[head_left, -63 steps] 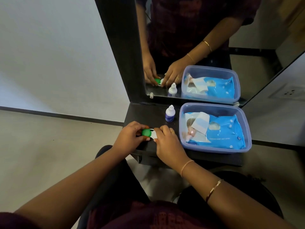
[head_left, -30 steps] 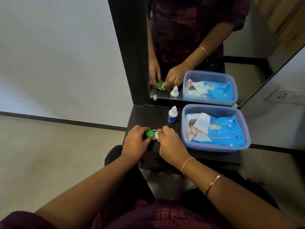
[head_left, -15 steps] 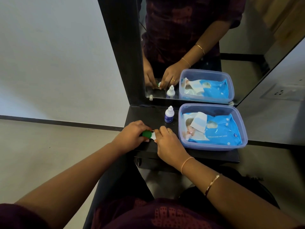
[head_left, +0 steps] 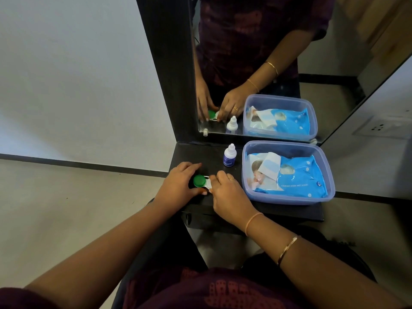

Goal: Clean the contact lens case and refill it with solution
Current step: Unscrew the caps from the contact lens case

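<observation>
The contact lens case (head_left: 201,182) lies on the dark shelf (head_left: 200,157), with its green cap showing and its white half to the right. My left hand (head_left: 178,186) curves around the green cap, thumb at its near side and fingers arched past its far side. My right hand (head_left: 227,192) pinches the white half and hides most of it. The small white solution bottle (head_left: 229,155), capped and with a blue label, stands upright behind the case and away from both hands.
A clear blue tub (head_left: 321,172) holding a blue pack of wet wipes (head_left: 292,177) fills the right of the shelf. A mirror (head_left: 267,63) in a black frame stands behind and repeats the scene. The shelf's front edge is just under my wrists.
My left fingers have spread wider around the green cap, which now shows more fully. The right hand stays on the white half. The camera view has shifted slightly.
</observation>
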